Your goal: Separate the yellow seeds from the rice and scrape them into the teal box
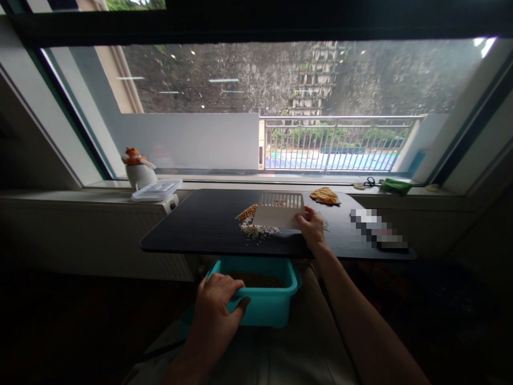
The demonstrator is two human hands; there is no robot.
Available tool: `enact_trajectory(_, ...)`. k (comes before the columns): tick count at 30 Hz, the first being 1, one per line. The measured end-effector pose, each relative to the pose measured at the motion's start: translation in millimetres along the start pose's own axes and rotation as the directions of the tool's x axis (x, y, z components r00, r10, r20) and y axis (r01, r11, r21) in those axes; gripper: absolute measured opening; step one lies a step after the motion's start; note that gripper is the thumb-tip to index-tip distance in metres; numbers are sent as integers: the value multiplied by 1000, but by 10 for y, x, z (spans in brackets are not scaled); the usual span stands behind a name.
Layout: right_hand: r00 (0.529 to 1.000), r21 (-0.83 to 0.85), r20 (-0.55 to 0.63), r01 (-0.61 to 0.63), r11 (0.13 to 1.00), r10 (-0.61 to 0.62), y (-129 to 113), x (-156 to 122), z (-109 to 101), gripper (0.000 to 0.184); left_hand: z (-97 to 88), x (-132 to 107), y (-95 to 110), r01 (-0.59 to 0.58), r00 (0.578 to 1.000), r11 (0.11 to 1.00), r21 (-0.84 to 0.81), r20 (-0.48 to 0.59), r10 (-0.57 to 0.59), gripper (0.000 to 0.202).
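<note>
My right hand [312, 226] grips a flat beige plastic plate with a row of slots [276, 216] by its right edge, tilted over the dark table [200, 219]. White rice-like grains [258, 231] lie scattered along its lower left side. Beside them is a small heap of orange-brown beans or kernels [248, 213], partly hidden by the plate. A few more show through the slots. My left hand [220, 297] is closed over the near-left rim of a teal plastic tub [262, 307] on my lap. Small brownish grains [256, 279] cover the tub's inside.
A folded yellow cloth [325, 195] lies at the table's back. A blurred-out object [379, 230] rests on the right side. On the sill are scissors [371, 182], a green packet [395, 186], a white pot [140, 174] and a clear plastic lid [156, 189].
</note>
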State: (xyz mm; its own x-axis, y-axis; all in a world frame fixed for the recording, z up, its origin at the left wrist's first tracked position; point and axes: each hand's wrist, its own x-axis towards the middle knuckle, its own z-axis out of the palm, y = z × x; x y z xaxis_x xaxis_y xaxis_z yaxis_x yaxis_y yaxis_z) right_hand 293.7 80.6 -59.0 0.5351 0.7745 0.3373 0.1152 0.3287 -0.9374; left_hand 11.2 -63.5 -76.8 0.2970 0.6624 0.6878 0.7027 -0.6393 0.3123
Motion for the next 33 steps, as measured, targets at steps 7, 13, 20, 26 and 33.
enact_trajectory(7,1000,-6,16,11,1000,-11,20,-27,-25,52,15,-6,7,1,1000,1000,-16,9,-1,13)
enact_trajectory(13,1000,-13,16,23,1000,-22,20,-28,-36,49,10,-8,9,11,1000,1000,-29,17,-11,15)
enact_trajectory(20,996,7,78,54,999,-54,-34,-84,-36,44,1,-3,30,29,999,999,-32,18,-29,19)
enact_trajectory(26,994,-1,84,64,998,-64,-42,-96,-29,46,-10,-8,49,44,999,999,-30,20,-44,22)
enact_trajectory(33,997,-32,28,71,997,-70,-31,-81,-24,55,3,-13,39,52,998,998,-34,21,-51,19)
